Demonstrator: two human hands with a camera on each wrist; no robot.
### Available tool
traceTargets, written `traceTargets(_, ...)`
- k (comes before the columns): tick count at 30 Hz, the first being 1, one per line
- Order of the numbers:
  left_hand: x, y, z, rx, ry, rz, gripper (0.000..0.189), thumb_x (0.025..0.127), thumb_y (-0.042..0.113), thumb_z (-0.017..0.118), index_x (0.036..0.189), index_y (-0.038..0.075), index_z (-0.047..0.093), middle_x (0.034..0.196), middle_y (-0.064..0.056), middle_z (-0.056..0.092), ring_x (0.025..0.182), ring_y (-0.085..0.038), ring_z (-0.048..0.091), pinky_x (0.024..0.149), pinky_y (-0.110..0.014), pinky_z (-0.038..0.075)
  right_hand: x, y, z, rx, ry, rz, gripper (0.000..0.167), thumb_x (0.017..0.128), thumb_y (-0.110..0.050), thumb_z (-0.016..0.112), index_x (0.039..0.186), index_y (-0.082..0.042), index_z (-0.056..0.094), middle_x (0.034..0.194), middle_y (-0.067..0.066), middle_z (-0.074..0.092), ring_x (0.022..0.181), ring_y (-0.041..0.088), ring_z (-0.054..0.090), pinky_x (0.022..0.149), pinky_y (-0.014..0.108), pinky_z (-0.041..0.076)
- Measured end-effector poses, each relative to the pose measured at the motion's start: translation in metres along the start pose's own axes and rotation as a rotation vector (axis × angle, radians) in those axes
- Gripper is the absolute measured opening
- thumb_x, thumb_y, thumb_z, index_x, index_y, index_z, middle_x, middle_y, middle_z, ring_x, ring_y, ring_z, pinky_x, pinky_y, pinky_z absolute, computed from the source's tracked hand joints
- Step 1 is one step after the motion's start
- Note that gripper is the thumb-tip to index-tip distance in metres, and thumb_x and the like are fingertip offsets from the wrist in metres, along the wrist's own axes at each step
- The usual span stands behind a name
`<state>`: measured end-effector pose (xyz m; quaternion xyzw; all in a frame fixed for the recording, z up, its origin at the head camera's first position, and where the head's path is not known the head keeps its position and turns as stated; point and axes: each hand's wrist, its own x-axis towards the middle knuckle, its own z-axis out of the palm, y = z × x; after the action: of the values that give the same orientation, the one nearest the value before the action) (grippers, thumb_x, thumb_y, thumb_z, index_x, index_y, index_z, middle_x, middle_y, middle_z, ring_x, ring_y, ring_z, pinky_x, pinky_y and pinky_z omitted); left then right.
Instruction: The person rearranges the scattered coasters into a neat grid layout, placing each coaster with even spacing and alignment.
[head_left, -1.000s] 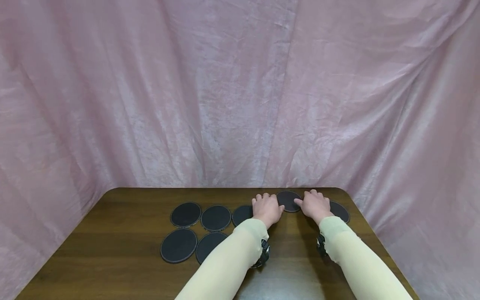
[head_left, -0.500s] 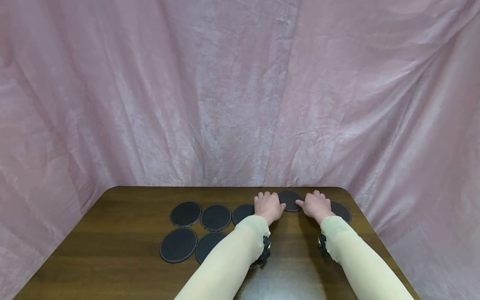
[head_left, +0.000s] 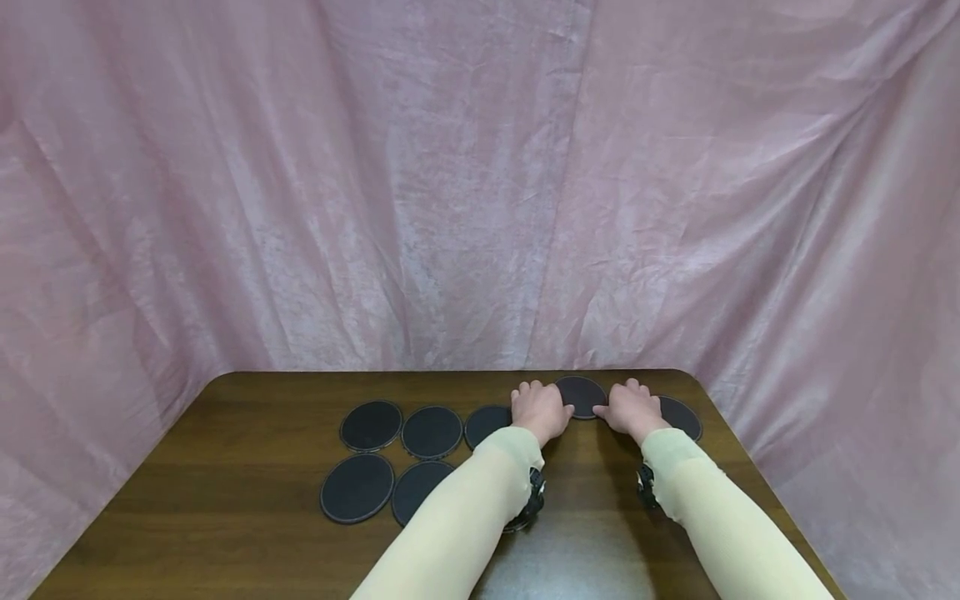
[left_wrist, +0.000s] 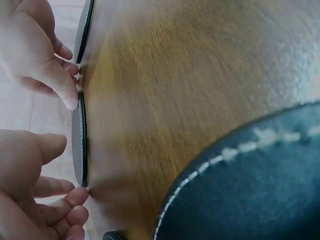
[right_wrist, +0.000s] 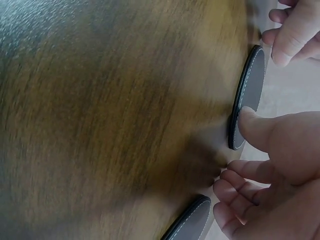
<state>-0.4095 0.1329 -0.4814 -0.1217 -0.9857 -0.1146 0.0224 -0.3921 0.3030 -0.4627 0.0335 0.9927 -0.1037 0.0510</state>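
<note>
Between my two hands a round black coaster with white edge stitching lies flat near the table's far edge. My left hand is at its left side, thumb at the rim and fingertips down on the wood. On the other side is my right hand; in the right wrist view its thumb rests on the coaster's rim, while its loosely bent fingers touch the table beside it. Another coaster lies partly behind the right hand. To the left, a further coaster is partly covered by the left hand and sleeve.
Further left on the brown wooden table lie more coasters: two in the back row, and a nearer row running under my left forearm, which hides part of it. A pink curtain hangs behind the table.
My left hand has shifted slightly to the right, and the right hand barely moves. The coaster between them appears a touch further right. The head view has tilted very slightly.
</note>
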Motion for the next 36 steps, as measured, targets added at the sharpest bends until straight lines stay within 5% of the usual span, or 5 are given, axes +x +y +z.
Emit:
traceTargets(14,0.006,-0.001,0.0,-0.043,-0.012,-0.039,0.045,0.105,0.049,0.074,0.123,0.009,0.081,0.121,-0.014,0.072,0.121,-0.035,0.061,0.103,-0.048,0.045,0.004,0.003,-0.001,0.094,0.004,0.036,0.053,0.11,-0.034,0.069,0.13,0.015,0.069,0.128,0.036,0.057,0.13,0.056,0.053,0.109,0.07,0.043)
traceTargets(24,0.012,-0.001,0.009,-0.06,0.009,-0.058,0.043,0.102,0.047,0.079,0.121,0.008,0.081,0.119,-0.015,0.072,0.12,-0.037,0.061,0.103,-0.052,0.045,0.007,-0.002,-0.004,0.14,0.002,0.026,0.047,0.109,-0.034,0.07,0.118,0.011,0.075,0.127,0.038,0.06,0.125,0.057,0.057,0.107,0.072,0.045)
traceTargets(30,0.017,0.0,0.014,-0.059,0.014,-0.095,0.04,0.097,0.043,0.084,0.12,0.01,0.082,0.119,-0.015,0.072,0.12,-0.037,0.062,0.104,-0.055,0.044,0.066,0.031,0.04,0.138,-0.02,0.071,0.051,0.106,-0.045,0.072,0.119,0.004,0.077,0.134,0.038,0.061,0.122,0.057,0.061,0.104,0.07,0.049)
traceTargets(32,0.018,0.0,0.014,-0.064,0.004,-0.113,0.038,0.096,0.04,0.086,0.12,0.011,0.081,0.121,-0.015,0.072,0.121,-0.037,0.062,0.105,-0.056,0.043,0.09,0.047,0.057,0.15,-0.037,0.076,0.054,0.103,-0.054,0.074,0.115,-0.001,0.079,0.13,0.033,0.065,0.113,0.053,0.065,0.095,0.066,0.054)
traceTargets(36,0.016,0.003,0.012,-0.092,-0.015,-0.14,0.037,0.095,0.036,0.086,0.12,0.009,0.081,0.122,-0.016,0.073,0.121,-0.039,0.062,0.106,-0.059,0.042,0.107,0.059,0.07,0.187,-0.064,0.087,0.052,0.098,-0.061,0.078,0.099,-0.009,0.079,0.109,0.018,0.072,0.089,0.038,0.068,0.074,0.054,0.056)
